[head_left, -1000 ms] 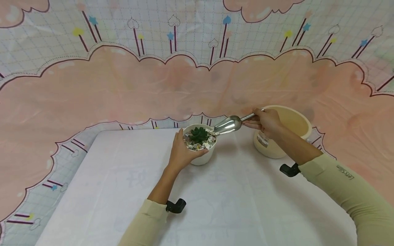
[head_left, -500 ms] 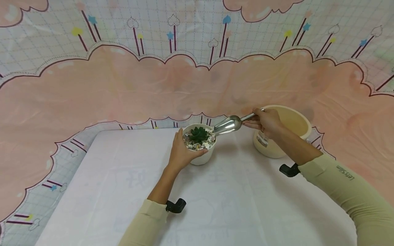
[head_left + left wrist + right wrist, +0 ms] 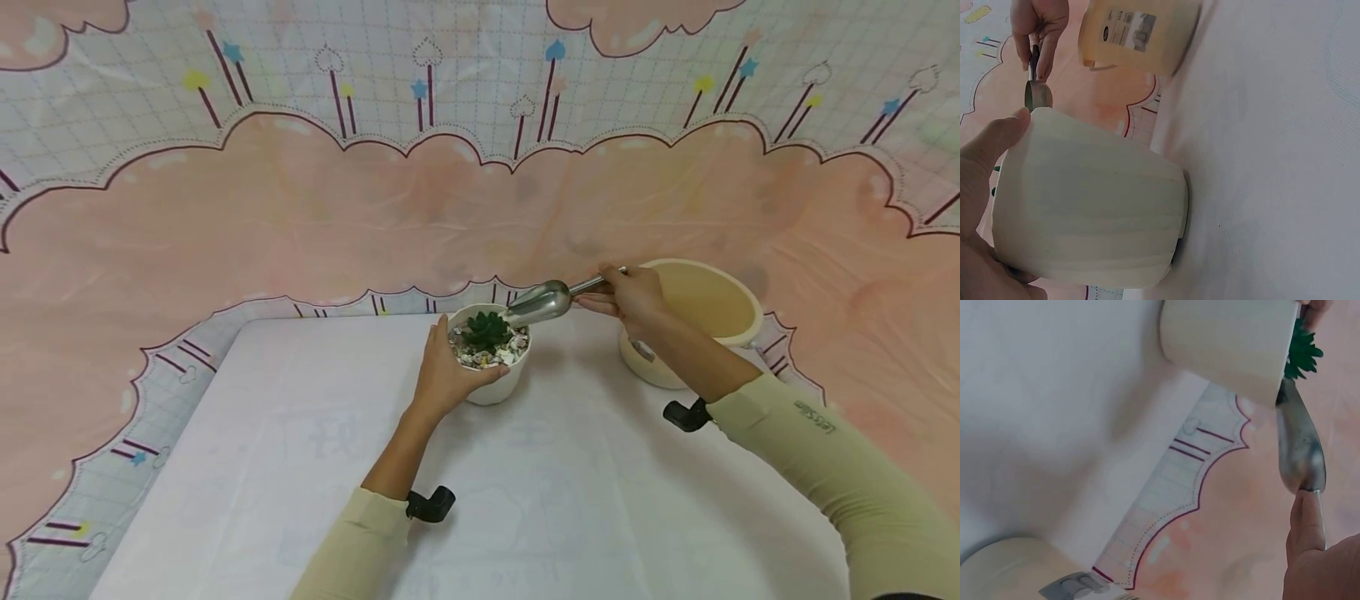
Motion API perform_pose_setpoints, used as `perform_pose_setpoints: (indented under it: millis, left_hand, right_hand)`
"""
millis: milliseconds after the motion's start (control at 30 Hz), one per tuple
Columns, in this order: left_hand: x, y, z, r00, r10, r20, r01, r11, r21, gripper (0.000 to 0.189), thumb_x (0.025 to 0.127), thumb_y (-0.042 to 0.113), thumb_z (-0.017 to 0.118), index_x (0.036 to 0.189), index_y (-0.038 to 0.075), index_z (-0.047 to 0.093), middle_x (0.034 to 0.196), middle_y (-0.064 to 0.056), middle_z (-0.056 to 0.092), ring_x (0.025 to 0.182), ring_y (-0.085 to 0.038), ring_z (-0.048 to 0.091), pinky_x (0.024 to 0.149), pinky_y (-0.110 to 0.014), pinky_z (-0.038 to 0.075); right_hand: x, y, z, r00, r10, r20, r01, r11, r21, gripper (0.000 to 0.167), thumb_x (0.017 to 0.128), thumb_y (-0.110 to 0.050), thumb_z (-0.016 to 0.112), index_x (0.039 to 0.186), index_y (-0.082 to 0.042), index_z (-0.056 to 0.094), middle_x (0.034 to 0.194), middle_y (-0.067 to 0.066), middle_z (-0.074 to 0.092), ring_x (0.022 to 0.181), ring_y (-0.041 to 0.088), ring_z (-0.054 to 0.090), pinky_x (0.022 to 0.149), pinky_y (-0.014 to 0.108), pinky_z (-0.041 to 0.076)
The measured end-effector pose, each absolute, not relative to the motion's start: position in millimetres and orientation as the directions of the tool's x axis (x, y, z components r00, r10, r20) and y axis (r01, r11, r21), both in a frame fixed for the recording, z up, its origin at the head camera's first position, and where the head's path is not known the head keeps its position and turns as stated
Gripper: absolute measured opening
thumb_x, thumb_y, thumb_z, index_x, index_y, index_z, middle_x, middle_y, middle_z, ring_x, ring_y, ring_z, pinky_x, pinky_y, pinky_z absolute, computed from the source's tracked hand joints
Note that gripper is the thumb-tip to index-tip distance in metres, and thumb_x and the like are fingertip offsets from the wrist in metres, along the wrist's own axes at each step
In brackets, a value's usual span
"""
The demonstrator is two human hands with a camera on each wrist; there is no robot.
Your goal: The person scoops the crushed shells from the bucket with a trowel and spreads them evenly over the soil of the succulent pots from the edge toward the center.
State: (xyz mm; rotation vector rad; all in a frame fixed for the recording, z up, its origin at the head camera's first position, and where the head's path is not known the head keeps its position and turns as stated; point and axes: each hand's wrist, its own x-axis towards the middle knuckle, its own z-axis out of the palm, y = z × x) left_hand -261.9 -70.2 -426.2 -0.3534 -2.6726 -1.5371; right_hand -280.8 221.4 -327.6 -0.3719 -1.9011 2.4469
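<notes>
White ceramic-look flowerpot [image 3: 491, 390] sits near the middle of the head view, roughly upright on the white-covered worktop [image 3: 570, 492]. Green succulent [image 3: 486, 331] inside, ringed by pale mixed pebbles [image 3: 468, 357]. Left hand [image 3: 448, 372] is at the pot's 8 o'clock, curled round its side: fingertips at 10 o'clock of the rim, thumb along about 5 o'clock. Right hand [image 3: 632, 297], at 2 o'clock from the pot, is closed in a pinch on the slim handle of a shiny metal scoop [image 3: 542, 302]. Scoop points toward 8 o'clock, mouth at the rim's 1 to 2 o'clock, just beside the succulent; actual contact with the rim, can't tell. Scoop's contents not visible. Larger cream bucket [image 3: 654, 372] stands at 3 o'clock from the pot, well apart, partly behind the right hand and forearm; printed label [image 3: 1127, 28] on its side. Light sleeves, black wrist mount [image 3: 431, 504] on the left wrist. Pink cloud-print backdrop [image 3: 360, 200] fills 12 o'clock.
</notes>
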Motion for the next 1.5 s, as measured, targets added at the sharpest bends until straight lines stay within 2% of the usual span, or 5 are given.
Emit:
perform_pose_setpoints:
  millis: [467, 667, 1033, 1267, 1500]
  left_hand:
    - [-258, -65, -421, -0.964, 0.163, 0.209, 0.263, 0.499, 0.826, 0.125, 0.082, 0.045, 0.090, 0.166, -0.002, 0.010, 0.173, -0.023, 0.008, 0.160, -0.038, -0.001, 0.122, -0.061, 0.021]
    - [-252, -46, -406, -0.894, 0.164, 0.416, 0.442, 0.464, 0.768, 0.098, 0.092, 0.036, 0.081, 0.164, -0.002, 0.025, 0.171, -0.019, 0.022, 0.160, -0.035, 0.008, 0.123, -0.060, 0.021]
    - [-247, 7, -380, -0.798, 0.274, 0.537, 0.603, 0.383, 0.700, 0.084, 0.096, 0.030, 0.077, 0.162, 0.002, 0.034, 0.168, -0.015, 0.032, 0.160, -0.029, 0.012, 0.125, -0.049, 0.022]
    - [-246, 53, -371, -0.771, 0.395, 0.500, 0.633, 0.384, 0.673, 0.083, 0.098, 0.034, 0.074, 0.163, 0.003, 0.032, 0.168, -0.014, 0.032, 0.160, -0.027, 0.012, 0.122, -0.050, 0.030]
    - [-247, 91, -376, -0.786, 0.490, 0.377, 0.588, 0.407, 0.699, 0.084, 0.099, 0.036, 0.072, 0.164, 0.003, 0.030, 0.169, -0.017, 0.029, 0.159, -0.030, 0.019, 0.121, -0.045, 0.033]
  right_hand:
    - [-272, 238, -316, -0.966, 0.202, -0.163, 0.101, -0.284, -0.953, 0.022, 0.113, -0.018, 0.050, 0.119, 0.003, 0.051, 0.083, 0.014, 0.073, 0.073, 0.023, 0.078, 0.078, 0.034, 0.061]
    - [-262, 264, -301, -0.966, 0.213, -0.145, 0.060, -0.360, -0.931, 0.028, 0.113, -0.021, 0.050, 0.115, 0.007, 0.053, 0.085, 0.015, 0.076, 0.077, 0.025, 0.079, 0.078, 0.036, 0.061]
    - [-237, 334, -268, -0.927, 0.356, -0.114, -0.067, -0.460, -0.885, 0.028, 0.110, -0.019, 0.056, 0.096, 0.002, 0.068, 0.084, 0.017, 0.076, 0.076, 0.030, 0.078, 0.073, 0.038, 0.062]
    - [-235, 377, -268, -0.893, 0.444, -0.072, -0.133, -0.414, -0.900, 0.033, 0.110, -0.015, 0.055, 0.086, 0.003, 0.067, 0.074, 0.016, 0.075, 0.066, 0.029, 0.077, 0.062, 0.039, 0.062]
    - [-237, 400, -287, -0.908, 0.410, -0.088, 0.019, -0.169, -0.985, 0.029, 0.109, -0.024, 0.057, 0.090, -0.005, 0.067, 0.074, 0.009, 0.074, 0.066, 0.022, 0.077, 0.067, 0.034, 0.062]
